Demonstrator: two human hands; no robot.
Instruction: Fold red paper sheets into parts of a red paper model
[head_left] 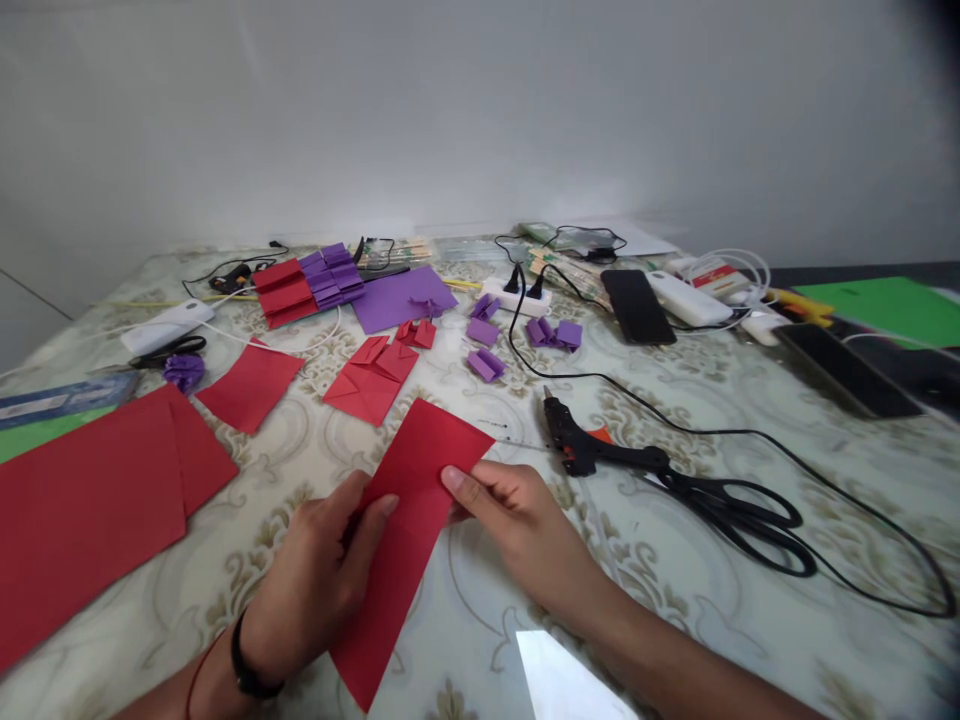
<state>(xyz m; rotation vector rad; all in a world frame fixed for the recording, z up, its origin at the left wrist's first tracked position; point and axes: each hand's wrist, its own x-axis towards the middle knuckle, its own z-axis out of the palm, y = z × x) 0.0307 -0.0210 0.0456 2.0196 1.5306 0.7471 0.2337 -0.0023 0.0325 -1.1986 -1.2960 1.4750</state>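
Observation:
A long strip of red paper (409, 520) is held up at a slant between my two hands above the table. My left hand (330, 560) grips its left edge, thumb on top and the other fingers behind. On the right edge, my right hand (517, 515) pinches the strip between thumb and fingers. Faint crease lines cross the paper near my thumbs. Beyond the strip lies a folded red paper piece (373, 380), with a smaller red folded piece (416, 333) behind it. To the left rests a loose red paper square (251, 387).
Large red sheets (90, 510) cover the left side. A black glue gun (592, 445) and black-handled scissors (742, 515) lie at right, with a cable looping round. Small purple folded pieces (486, 364), a power strip (517, 297) and phones (637, 307) are farther back.

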